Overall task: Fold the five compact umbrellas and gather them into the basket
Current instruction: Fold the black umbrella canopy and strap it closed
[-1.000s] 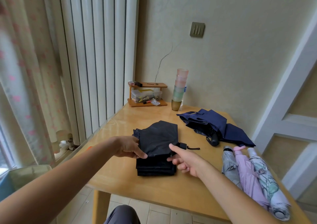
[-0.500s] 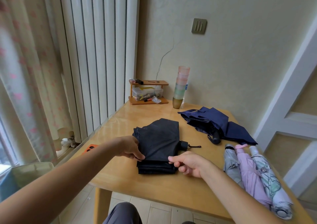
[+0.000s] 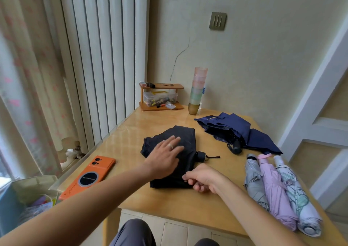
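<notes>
Two hands on black umbrella, handle rightward: left hand flat atop, right hand pinching fabric.

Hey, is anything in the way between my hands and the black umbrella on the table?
No, nothing visible is in the way. Your left hand lies flat on the black umbrella, and your right hand pinches its near right edge.

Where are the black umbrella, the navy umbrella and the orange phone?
black umbrella [image 3: 185, 136]: head view, on the flattened canopy fabric.
navy umbrella [image 3: 233, 126]: head view, on the loose canopy fabric.
orange phone [image 3: 102, 165]: head view, on its orange back, below the lenses.
</notes>
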A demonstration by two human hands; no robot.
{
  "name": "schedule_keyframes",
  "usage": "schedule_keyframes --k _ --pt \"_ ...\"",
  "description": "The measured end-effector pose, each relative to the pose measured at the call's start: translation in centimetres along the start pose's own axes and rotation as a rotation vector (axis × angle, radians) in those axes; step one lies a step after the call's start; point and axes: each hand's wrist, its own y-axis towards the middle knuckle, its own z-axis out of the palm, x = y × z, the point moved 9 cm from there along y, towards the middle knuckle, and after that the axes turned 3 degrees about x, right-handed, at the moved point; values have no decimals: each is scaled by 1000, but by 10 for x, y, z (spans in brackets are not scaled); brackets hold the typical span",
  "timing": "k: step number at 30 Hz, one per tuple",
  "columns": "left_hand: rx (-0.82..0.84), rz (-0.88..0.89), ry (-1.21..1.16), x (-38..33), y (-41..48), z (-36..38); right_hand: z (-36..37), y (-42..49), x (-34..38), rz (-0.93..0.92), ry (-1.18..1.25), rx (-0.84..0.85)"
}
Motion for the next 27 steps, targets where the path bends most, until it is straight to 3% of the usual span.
schedule_keyframes --k 3,7,9,11,14,20,27 --pt "139 33 87 4 -3 50 -1 0 3 -13 -42 0" --pt "126 29 80 5 -3 66 -5 -4 19 -72 -275 -61" --pt "128 23 96 6 -4 67 -18 -3 35 -109 -391 -171" --pt "136 12 93 7 -4 67 -44 -1 54 -185 -424 -387" --pt "153 8 89 7 -4 69 -73 9 76 -310 -294 -565" --pt "166 7 58 8 -4 71 -83 62 76 -207 -357 -516" --pt "177 15 15 8 -3 73 -82 79 82 -331 67 -486"
